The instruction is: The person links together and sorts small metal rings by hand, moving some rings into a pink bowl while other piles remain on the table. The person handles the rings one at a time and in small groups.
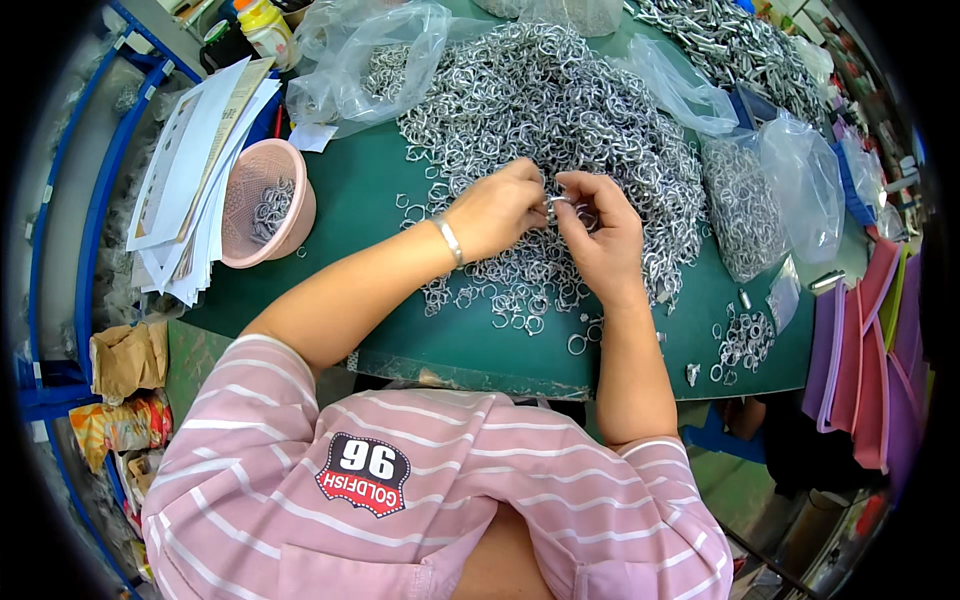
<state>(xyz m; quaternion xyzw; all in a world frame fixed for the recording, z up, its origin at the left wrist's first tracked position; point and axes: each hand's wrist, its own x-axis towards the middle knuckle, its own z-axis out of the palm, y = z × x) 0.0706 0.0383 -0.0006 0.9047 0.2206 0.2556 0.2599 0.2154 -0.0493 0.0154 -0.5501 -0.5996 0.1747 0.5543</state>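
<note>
In front of me a big heap of silvery metal rings (540, 100) covers the middle of the green table. Just over its near side, my left hand (495, 212) and my right hand (608, 235) meet with fingers pinched. Between the fingertips shows a small silvery metal ring (554, 204), held from both sides; the fingers hide part of it. Below my hands, loose rings (520, 310) lie scattered along the heap's near edge.
A pink plastic basket (304, 212) with some rings stands left, beside stacked papers (190, 170). At right are a clear bag of rings (745, 205) and a small ring cluster (745, 338). Metal pieces (730, 45) are heaped far right. Blue shelving (95, 200) stands left.
</note>
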